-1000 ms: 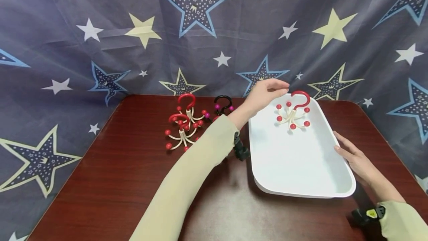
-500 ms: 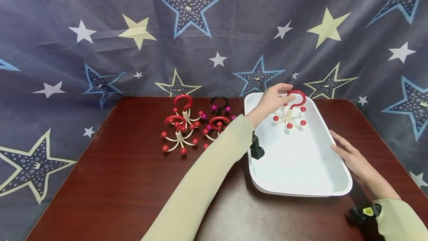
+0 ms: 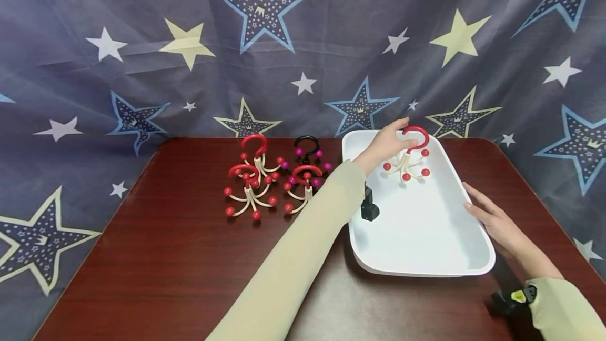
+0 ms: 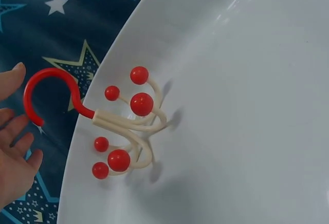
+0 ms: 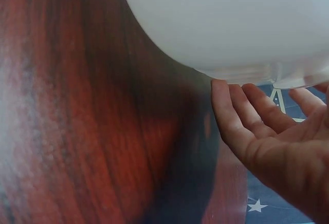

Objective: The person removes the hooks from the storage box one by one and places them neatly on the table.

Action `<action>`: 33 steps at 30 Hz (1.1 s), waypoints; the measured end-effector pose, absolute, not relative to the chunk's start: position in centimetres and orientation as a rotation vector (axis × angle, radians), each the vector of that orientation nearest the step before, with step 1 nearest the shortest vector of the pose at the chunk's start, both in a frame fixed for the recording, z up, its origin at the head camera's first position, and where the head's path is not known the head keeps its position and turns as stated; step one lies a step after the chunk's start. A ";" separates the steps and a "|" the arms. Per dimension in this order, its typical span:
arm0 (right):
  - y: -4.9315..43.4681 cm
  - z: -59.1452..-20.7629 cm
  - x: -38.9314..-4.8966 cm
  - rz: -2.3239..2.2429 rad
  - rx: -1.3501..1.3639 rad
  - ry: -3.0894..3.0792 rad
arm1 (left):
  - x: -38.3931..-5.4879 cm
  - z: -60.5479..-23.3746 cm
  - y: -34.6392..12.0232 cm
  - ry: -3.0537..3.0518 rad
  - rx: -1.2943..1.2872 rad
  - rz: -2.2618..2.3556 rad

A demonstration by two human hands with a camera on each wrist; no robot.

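In the white tray (image 3: 421,225) stands a small claw hanger (image 3: 404,164) with a red hook, cream curved arms and red ball tips. My left hand (image 3: 388,141) reaches over the tray's far part, right by that hook. Seen from the left wrist, the thumb and fingers are spread on either side of the red hook (image 4: 51,75), with gaps showing between them and it. My right hand (image 3: 497,225) rests against the tray's right side, thumb near the rim. From the right wrist, its fingers (image 5: 229,111) touch the tray's outer wall (image 5: 231,29) from the side.
Left of the tray on the reddish-brown table (image 3: 165,257) stand more red-and-cream hangers (image 3: 251,193), one of them partly behind my left sleeve. A black hanger (image 3: 307,146) with magenta balls is among them. A star-patterned cloth (image 3: 284,78) hangs behind the table.
My left hand has moved right and slightly down, from beside the hanger's hook to around it. The hanger stays in place in the tray; my right hand stays at the tray's side.
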State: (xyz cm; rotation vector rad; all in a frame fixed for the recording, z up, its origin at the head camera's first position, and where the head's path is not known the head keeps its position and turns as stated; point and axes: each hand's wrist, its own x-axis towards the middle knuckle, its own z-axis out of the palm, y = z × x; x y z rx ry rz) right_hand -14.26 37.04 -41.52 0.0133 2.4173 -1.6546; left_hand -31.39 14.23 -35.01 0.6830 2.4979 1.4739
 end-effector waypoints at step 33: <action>37.0 -41.7 -14.2 -1.651 0.014 2.423 | -29.6 -35.6 14.9 2.733 0.545 1.513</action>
